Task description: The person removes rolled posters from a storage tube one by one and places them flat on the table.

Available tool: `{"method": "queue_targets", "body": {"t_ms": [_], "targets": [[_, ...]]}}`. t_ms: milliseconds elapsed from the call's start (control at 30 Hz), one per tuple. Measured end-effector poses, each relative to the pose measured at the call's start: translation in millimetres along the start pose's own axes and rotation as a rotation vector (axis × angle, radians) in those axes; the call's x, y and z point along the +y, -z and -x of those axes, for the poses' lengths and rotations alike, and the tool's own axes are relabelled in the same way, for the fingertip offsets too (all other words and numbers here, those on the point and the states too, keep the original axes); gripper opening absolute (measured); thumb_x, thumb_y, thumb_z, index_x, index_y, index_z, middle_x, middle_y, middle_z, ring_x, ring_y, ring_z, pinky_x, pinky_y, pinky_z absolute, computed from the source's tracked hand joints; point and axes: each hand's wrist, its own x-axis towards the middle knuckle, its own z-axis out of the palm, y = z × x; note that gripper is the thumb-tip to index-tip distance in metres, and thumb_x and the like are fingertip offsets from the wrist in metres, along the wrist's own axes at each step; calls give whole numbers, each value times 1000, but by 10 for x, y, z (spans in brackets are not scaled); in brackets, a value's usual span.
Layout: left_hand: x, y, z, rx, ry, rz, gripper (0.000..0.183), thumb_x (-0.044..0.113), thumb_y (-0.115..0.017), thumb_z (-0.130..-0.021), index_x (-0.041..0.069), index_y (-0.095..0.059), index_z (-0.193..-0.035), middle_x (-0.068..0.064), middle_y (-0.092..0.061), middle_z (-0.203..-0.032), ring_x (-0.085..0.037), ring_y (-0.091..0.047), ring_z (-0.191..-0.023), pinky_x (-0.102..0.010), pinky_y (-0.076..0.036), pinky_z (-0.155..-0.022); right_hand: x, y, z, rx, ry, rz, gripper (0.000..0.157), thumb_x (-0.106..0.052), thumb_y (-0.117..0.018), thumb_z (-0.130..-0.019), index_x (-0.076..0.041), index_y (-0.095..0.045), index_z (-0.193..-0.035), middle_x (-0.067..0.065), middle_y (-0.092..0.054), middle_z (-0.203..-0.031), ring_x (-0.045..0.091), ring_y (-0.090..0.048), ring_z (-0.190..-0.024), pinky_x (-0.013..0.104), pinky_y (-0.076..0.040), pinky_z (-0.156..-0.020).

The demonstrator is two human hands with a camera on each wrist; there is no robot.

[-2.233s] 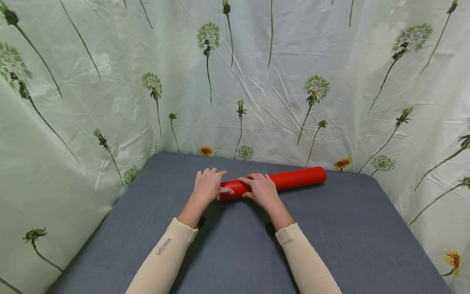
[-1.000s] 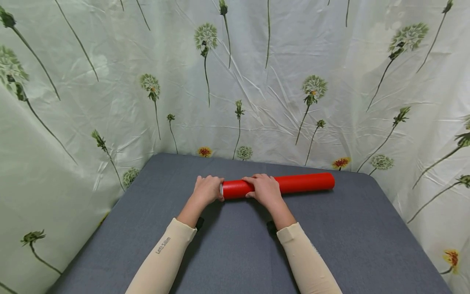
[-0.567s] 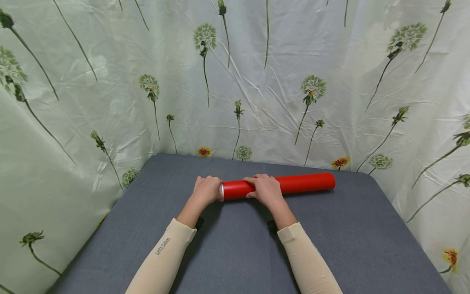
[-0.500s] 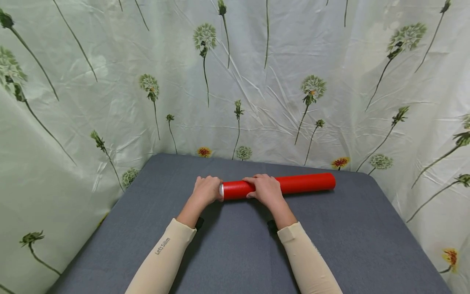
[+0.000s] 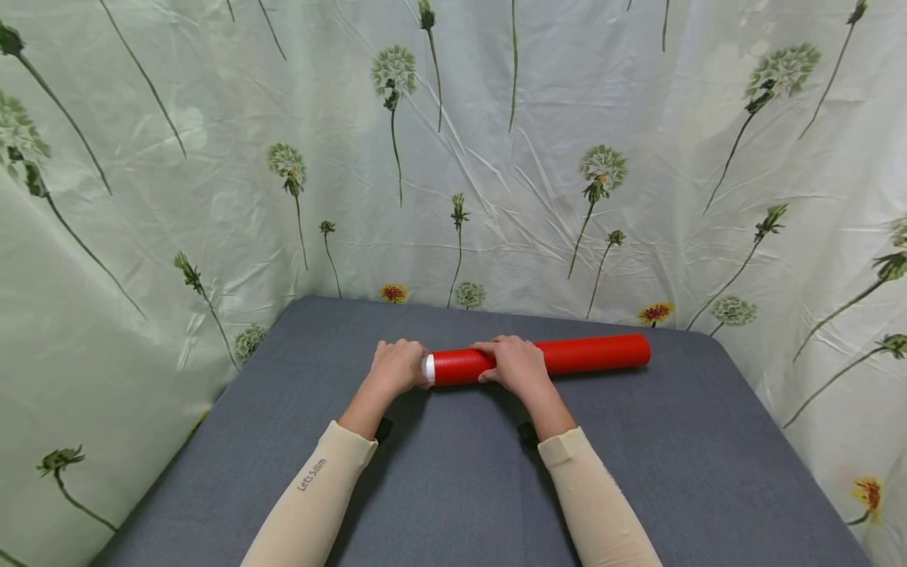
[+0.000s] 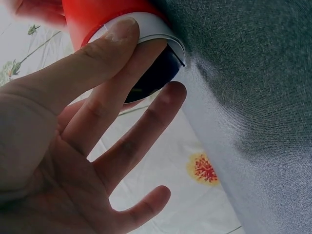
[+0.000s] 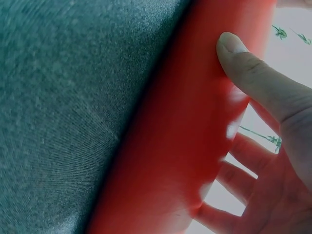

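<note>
A long red tube point(image 5: 595, 354) lies crosswise near the back of the table. From its left end sticks a short length of a white rolled sheet point(image 5: 428, 369). My left hand point(image 5: 398, 366) pinches the rim of this white roll point(image 6: 153, 25) between thumb and forefinger, the other fingers spread away from it. The roll is hollow and dark inside, with an overlapping edge on show. Further right, my right hand point(image 5: 520, 366) grips the red tube from above, thumb on the near side and fingers over the far side. Most of the white roll is hidden inside the tube.
The grey cloth-covered table point(image 5: 460, 488) spreads out under both forearms. A pale curtain point(image 5: 524, 173) printed with dandelions hangs right behind the table and along its sides. Dark wrist straps point(image 5: 385, 430) show at the cuffs.
The left hand has closed on the tube's left end, and the white roll now shows there, a little longer than half a second ago. The red tube has turned slightly and shifted right.
</note>
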Motion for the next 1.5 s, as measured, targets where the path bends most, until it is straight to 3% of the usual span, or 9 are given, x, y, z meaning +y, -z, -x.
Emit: {"method": "queue_targets", "body": {"t_ms": [567,833,1500], "targets": [[-19,50,51,0,-7,-4,30,24,-97,-75,16,-82,-101,-1,-78,-91,-20,-63,-81,-41,-38,-77,108,20,8,-30,-31,-31,62,-36,-87,-89,-36,-65,-146,7,-69,-141,32,-66,-122,52,-55,-97],[-39,51,55,1,-11,-7,36,25,-97,-75,16,-83,-107,-2,-80,-97,-21,-66,-83,-40,-39,-75,175,43,14,-53,-47,-42,62,-36,-87,-89,-36,-64,-147,8,-69,-140,31,-66,-120,52,-57,-93],[-76,78,69,-10,10,-13,33,26,-97,-75,17,-83,-103,-2,-81,-97,-21,-66,-82,-42,-43,-77,290,71,12,-92,-82,-72,64,-36,-86,-89,-35,-63,-149,9,-67,-143,33,-65,-119,55,-55,-93]]}}
